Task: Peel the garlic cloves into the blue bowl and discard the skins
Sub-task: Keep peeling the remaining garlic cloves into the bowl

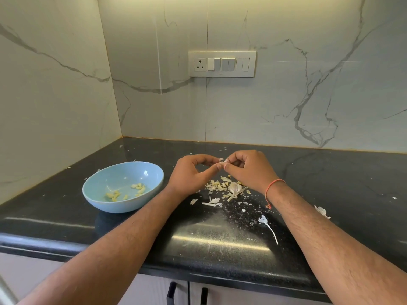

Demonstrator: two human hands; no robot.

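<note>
Both hands meet above the skins (220, 186) — left hand (191, 172) and right hand (248, 169) each pinch one clove (222, 162) between fingertips, probably so its peel drops onto the heap rather than among the peeled cloves (125, 191). The bowl (97, 199) sits just left of the left wrist, an easy drop away. A partly stripped bulb (235, 188) lies on the counter (330, 194) under the right hand — close for the next clove.
</note>
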